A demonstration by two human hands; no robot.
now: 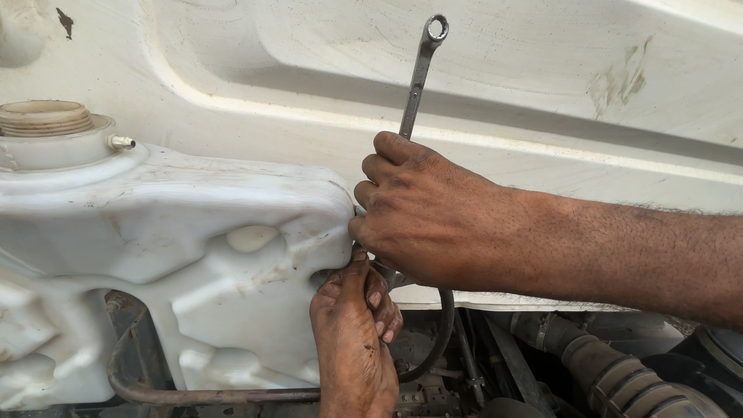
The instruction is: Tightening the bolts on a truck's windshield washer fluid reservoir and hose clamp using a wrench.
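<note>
While the right hand (422, 217) is clamped on the wrench (419, 76) at the tank's (193, 232) right edge, the left hand (354, 340) pinches something hidden beneath; a slipping wrench could likely bruise those fingers.

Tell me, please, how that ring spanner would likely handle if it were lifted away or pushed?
The ring spanner looks like solid metal, so probably stiff and heavy for its slim size. Its smooth shank may slip in the right hand, which looks grimy. Being flat, it should not roll.
</note>
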